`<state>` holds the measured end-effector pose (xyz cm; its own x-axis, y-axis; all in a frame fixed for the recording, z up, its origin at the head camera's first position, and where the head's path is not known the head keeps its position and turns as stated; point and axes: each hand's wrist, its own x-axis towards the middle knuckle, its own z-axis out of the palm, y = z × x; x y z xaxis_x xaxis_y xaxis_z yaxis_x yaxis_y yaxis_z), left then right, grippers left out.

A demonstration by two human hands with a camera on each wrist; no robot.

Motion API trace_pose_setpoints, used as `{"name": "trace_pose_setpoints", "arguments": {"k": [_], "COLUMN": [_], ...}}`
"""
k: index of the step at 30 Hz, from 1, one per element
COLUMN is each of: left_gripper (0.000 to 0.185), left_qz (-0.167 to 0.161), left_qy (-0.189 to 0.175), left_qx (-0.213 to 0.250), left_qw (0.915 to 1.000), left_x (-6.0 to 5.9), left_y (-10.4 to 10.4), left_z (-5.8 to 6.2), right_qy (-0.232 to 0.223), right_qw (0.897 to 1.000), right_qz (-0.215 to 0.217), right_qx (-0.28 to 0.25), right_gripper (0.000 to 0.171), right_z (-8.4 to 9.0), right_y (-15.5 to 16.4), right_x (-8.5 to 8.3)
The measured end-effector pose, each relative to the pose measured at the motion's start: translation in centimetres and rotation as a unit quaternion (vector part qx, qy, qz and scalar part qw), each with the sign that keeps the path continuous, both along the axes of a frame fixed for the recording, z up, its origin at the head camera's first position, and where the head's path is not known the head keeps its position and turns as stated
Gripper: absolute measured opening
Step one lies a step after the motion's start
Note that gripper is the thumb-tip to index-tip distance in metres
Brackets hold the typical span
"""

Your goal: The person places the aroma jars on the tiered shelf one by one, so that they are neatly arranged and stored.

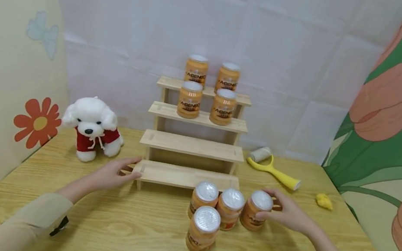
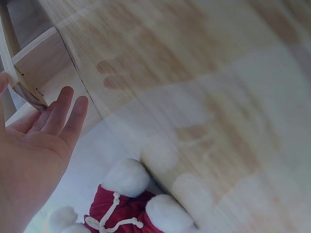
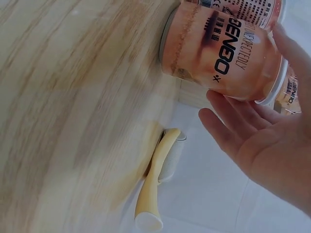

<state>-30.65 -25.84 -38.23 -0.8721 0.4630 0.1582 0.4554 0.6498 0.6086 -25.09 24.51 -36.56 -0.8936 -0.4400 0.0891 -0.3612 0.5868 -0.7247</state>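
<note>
A wooden four-step display rack (image 1: 191, 145) stands mid-table. My left hand (image 1: 116, 173) holds the left end of its lowest step, thumb in front and fingers behind; the left wrist view shows the board's end (image 2: 29, 92) between thumb and fingers. Right of the rack's front, my right hand (image 1: 286, 211) grips an orange can (image 1: 252, 217) with a silvery lid, thumb on the near side and fingers on the far side. The can (image 3: 218, 53) stands upright on the table. Three similar cans, including the front one (image 1: 201, 235), stand just left of it.
Two orange cans stand on the top step and two on the second, one being a left can (image 1: 190, 102). A white plush dog (image 1: 92, 126) in red sits at left. At right lie a yellow-handled lint roller (image 1: 276, 171) and a small yellow lump (image 1: 324, 201).
</note>
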Motion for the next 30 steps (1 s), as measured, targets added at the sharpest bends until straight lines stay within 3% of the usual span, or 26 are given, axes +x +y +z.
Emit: {"name": "trace_pose_setpoints", "arguments": {"k": [17, 30], "left_gripper": [0.063, 0.063], "left_qz": [-0.005, -0.002], "left_qy": [0.002, 0.003], "left_qx": [-0.002, -0.001], "left_qw": [1.0, 1.0], "left_x": [0.2, 0.1], "left_y": [-0.1, -0.2], "left_z": [0.2, 0.0], "right_qy": [0.013, 0.031], "right_qw": [0.999, 0.997], "right_qz": [-0.052, -0.066], "right_qx": [0.005, 0.005], "right_gripper": [0.058, 0.059], "right_z": [0.1, 1.5], "right_y": [-1.4, -0.7], "right_x": [-0.6, -0.6]}}
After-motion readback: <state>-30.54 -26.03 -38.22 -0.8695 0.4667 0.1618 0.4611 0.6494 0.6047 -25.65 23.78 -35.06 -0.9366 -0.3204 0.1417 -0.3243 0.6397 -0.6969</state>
